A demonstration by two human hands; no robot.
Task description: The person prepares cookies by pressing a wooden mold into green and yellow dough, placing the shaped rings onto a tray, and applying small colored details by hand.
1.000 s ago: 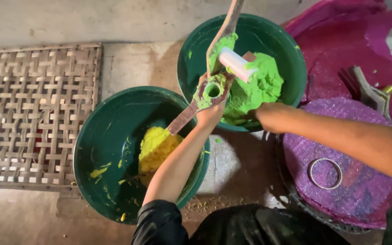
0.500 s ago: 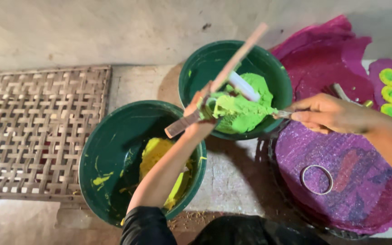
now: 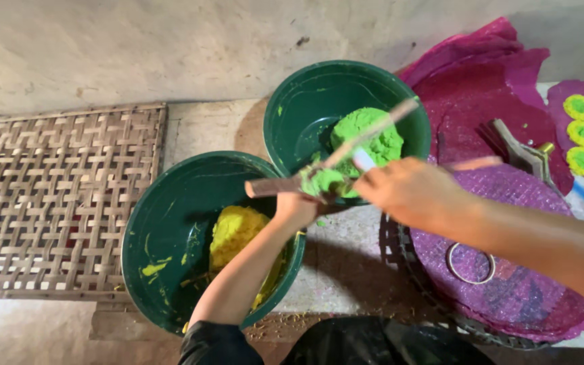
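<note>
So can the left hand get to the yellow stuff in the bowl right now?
Probably yes. The left hand hovers just above the near bowl, and the yellow dough lies uncovered, but the hand already grips a wooden stick.

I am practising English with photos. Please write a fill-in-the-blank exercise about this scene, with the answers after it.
1. The dough in the far bowl is ____ in colour.
2. The near bowl holds ____ dough.
3. The left hand holds a long wooden ____ with green dough on it.
4. A metal ring lies on the round ____ tray under the right hand.

Answers: green; yellow; stick; purple
</note>
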